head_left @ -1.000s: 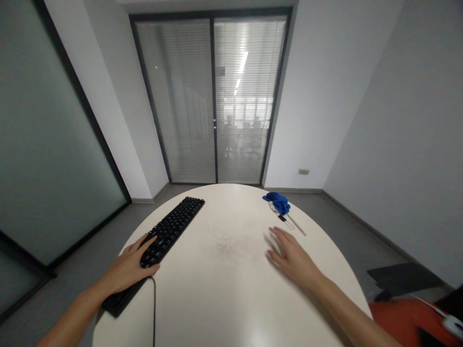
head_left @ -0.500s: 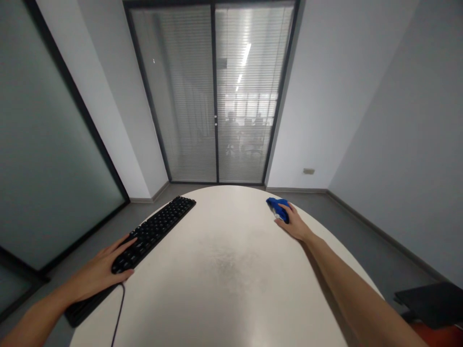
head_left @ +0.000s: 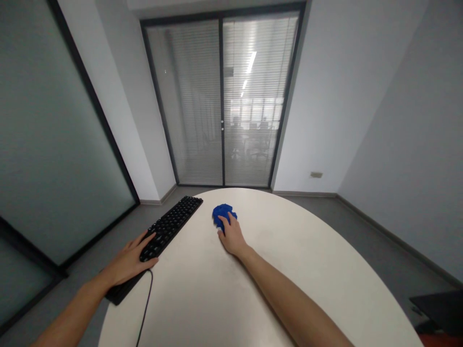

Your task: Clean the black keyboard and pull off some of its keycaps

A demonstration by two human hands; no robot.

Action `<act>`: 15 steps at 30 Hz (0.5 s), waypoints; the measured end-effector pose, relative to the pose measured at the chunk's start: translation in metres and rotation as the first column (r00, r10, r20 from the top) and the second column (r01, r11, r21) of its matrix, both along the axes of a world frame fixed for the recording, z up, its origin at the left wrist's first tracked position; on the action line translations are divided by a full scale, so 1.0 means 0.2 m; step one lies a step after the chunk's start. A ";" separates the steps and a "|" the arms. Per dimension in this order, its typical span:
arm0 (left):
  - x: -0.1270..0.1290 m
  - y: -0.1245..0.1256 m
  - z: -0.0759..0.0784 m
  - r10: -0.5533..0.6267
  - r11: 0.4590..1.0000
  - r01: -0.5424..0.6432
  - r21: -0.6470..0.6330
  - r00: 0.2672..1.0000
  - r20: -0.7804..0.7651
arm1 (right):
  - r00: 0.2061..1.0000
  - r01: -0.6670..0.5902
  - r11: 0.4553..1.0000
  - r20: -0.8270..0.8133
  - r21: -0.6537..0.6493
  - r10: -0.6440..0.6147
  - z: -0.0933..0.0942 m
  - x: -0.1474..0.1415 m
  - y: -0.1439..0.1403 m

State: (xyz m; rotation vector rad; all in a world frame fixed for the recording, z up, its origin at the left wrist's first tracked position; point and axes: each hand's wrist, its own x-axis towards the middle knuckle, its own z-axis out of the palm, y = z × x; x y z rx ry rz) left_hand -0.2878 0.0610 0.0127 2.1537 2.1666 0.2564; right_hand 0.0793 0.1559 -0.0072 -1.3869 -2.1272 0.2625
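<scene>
Hands apart, right hand (head_left: 231, 236) grasping crumpled blue cloth (head_left: 222, 215), left hand (head_left: 130, 260) flat on black keyboard (head_left: 170, 227)

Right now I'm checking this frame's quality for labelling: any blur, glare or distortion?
Head view: the blue cloth under the right hand is motion-smeared; the keyboard and left hand look sharp; walls bow outward at the edges; ceiling lights glare through the blinds; the table shows a soft sheen.
</scene>
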 end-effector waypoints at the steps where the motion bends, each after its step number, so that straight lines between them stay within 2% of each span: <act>1: 0.01 0.00 0.00 0.006 1.000 -0.006 -0.002 1.000 0.000 | 1.000 0.019 1.000 -0.005 -0.010 -0.019 0.01 -0.10 -0.01; 5: 0.05 0.01 -0.01 0.026 1.000 -0.026 0.004 1.000 -0.001 | 0.993 0.101 0.991 -0.052 -0.084 -0.106 0.03 -0.45 -0.02; 9: 0.05 0.02 -0.03 0.026 1.000 -0.026 0.003 1.000 -0.017 | 0.983 0.142 0.966 -0.087 -0.215 -0.164 0.03 -0.72 0.00; 12: 0.05 0.02 -0.04 0.029 1.000 -0.029 0.007 1.000 -0.011 | 0.981 0.128 0.954 -0.108 -0.270 -0.163 0.02 -0.83 0.02; 15: 0.06 0.04 -0.05 0.038 0.999 -0.038 0.013 0.999 -0.008 | 0.991 0.042 0.960 -0.112 -0.275 -0.076 0.04 -0.81 0.04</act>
